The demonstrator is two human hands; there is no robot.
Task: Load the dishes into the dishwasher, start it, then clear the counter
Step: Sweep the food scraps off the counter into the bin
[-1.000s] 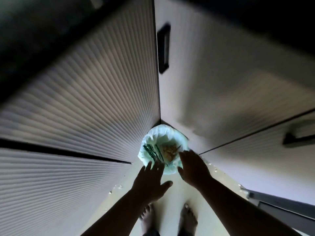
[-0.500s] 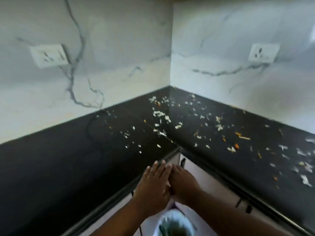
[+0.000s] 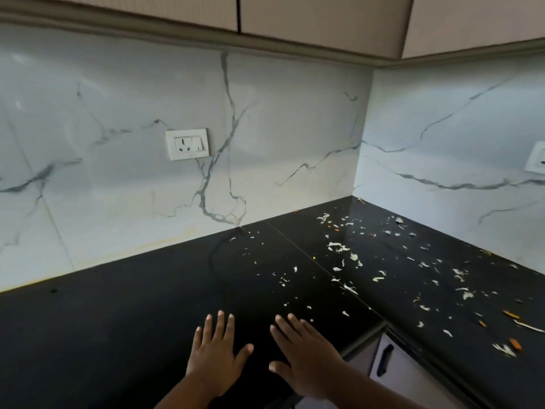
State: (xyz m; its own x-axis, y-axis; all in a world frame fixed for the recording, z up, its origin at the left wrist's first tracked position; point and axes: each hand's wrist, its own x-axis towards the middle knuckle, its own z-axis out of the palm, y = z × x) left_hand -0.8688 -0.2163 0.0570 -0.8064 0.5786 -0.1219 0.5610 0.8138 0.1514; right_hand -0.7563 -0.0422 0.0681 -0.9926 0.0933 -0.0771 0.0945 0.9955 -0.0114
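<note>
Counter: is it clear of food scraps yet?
No, white and orange scraps lie scattered across the black counter, beyond both open hands.

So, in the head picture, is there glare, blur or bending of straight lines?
Head view: the black counter is glossy and mirrors the wall veins; the socket is fairly sharp, the scraps slightly soft; both hands are dim; the cabinet edge bows from the wide lens.
</note>
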